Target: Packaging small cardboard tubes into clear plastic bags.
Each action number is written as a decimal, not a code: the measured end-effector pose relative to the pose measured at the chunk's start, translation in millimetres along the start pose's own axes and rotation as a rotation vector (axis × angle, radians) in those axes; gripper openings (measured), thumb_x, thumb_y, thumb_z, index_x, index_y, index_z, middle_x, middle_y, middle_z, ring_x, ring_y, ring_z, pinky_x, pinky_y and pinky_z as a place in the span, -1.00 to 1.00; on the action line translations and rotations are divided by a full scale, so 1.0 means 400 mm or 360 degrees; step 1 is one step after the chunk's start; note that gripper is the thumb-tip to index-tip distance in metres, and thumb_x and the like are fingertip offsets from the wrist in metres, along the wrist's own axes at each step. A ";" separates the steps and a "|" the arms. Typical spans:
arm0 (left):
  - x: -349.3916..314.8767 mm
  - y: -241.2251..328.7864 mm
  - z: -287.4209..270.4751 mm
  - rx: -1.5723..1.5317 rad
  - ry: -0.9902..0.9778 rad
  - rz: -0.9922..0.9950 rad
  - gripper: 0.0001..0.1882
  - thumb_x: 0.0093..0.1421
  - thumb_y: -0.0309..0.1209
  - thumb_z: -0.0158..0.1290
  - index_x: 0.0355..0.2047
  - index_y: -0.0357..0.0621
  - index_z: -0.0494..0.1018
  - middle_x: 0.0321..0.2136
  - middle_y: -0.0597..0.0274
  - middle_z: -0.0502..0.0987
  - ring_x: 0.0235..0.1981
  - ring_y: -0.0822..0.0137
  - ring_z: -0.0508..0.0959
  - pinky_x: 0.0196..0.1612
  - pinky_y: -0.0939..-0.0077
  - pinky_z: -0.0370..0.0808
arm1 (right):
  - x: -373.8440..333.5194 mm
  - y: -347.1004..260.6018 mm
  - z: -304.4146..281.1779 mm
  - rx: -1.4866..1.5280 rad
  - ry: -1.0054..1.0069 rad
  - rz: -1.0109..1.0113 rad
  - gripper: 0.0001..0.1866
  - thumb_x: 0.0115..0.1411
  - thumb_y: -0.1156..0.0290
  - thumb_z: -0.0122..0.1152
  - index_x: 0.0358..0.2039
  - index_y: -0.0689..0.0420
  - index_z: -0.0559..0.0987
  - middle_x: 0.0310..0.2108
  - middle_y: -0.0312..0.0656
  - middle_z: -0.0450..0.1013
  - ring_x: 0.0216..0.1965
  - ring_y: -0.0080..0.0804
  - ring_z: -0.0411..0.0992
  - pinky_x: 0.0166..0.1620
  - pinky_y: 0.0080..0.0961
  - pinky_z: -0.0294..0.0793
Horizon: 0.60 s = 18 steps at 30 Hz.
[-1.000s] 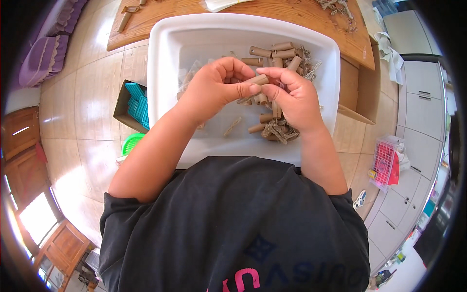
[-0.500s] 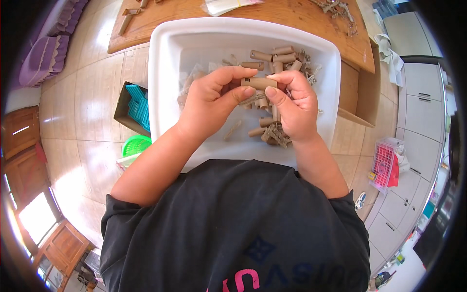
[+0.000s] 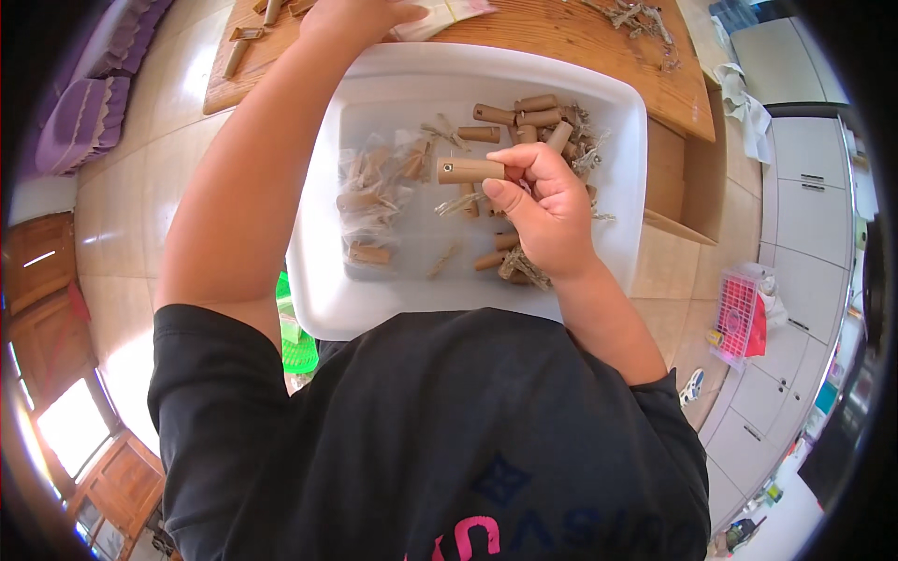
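My right hand (image 3: pixel 552 201) pinches a brown paper-like tube (image 3: pixel 458 171) level above the white plastic tub (image 3: pixel 313 309). A small dark square mark shows near the tube's left end. My left arm stretches over the tub's left side to the wooden table. There my left hand (image 3: pixel 360 17), partly cut off by the upper edge, has a finger stretched out at a stack of clear plastic bags (image 3: pixel 447 17). Inside the tub, similar loose brown tubes (image 3: pixel 494 114) and tangled twine (image 3: pixel 528 269) lie on the right. Bagged tubes (image 3: pixel 369 201) lie on the left.
The wooden table (image 3: pixel 552 37) lies beyond the tub, with more twine (image 3: pixel 645 23) and a small brown tube-like piece (image 3: pixel 238 54) on it. An open cardboard box (image 3: pixel 697 178) stands at the right. A green basket (image 3: pixel 297 346) is beside the tub's left side.
My left hand has let go of the tube and moved up and away to the plastic bags on the table. My right hand keeps the tube, slightly lower and further left.
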State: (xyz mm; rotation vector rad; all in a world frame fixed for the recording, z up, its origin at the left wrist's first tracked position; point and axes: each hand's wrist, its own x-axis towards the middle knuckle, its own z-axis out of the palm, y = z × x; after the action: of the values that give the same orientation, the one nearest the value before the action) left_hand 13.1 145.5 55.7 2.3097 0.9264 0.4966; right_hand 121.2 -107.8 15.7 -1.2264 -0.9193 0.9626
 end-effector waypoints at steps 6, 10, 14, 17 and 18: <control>0.007 -0.015 -0.028 0.0208 -0.0019 0.0327 -0.80 0.02 -0.25 0.04 -0.35 0.02 0.53 -0.40 0.11 0.55 -0.32 0.11 0.54 -0.26 0.29 0.44 | 0.005 -0.004 -0.002 -0.0028 0.0013 -0.0007 -0.83 0.07 0.60 0.18 -0.29 0.22 0.45 -0.56 -0.44 0.28 -0.53 -0.76 0.18 -0.46 -0.79 0.22; -0.035 0.083 -0.026 0.1178 0.0284 0.0415 -0.82 0.04 -0.40 -0.06 -0.35 -0.07 0.50 -0.51 0.08 0.52 -0.36 0.09 0.53 -0.31 0.24 0.44 | 0.007 -0.002 -0.017 -0.0119 0.0064 -0.0041 -0.82 0.06 0.59 0.19 -0.29 0.22 0.46 -0.55 -0.45 0.28 -0.53 -0.76 0.19 -0.46 -0.79 0.22; -0.104 0.141 -0.040 0.1064 0.0502 0.0530 -0.85 0.02 -0.46 -0.08 -0.42 -0.13 0.48 -0.57 0.07 0.49 -0.39 0.05 0.52 -0.36 0.20 0.42 | 0.009 0.002 -0.030 -0.0142 0.0070 -0.0060 -0.77 0.10 0.60 0.14 -0.19 0.24 0.44 -0.39 -0.36 0.38 -0.39 -0.73 0.28 -0.32 -0.80 0.30; -0.142 0.154 -0.042 0.1060 0.0356 0.0051 -0.87 0.01 -0.44 0.00 -0.42 -0.16 0.48 -0.54 0.11 0.52 -0.42 0.10 0.53 -0.38 0.27 0.43 | 0.011 0.000 -0.029 -0.0111 0.0203 -0.0151 -0.77 0.09 0.61 0.16 -0.21 0.24 0.45 -0.42 -0.38 0.37 -0.43 -0.75 0.26 -0.36 -0.80 0.28; -0.163 0.135 -0.043 0.0793 0.0353 0.0009 -0.85 0.05 -0.42 0.05 -0.39 -0.23 0.47 -0.55 0.21 0.51 -0.47 0.33 0.49 -0.40 0.48 0.41 | 0.011 -0.005 -0.025 -0.0089 0.0293 -0.0218 -0.79 0.07 0.62 0.17 -0.23 0.23 0.46 -0.46 -0.41 0.36 -0.48 -0.77 0.23 -0.40 -0.81 0.26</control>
State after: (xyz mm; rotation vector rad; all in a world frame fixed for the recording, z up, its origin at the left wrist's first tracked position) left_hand -14.3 74.3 95.9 2.7390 1.2660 0.5849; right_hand 132.2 -107.2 16.9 -1.2595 -0.8766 0.7073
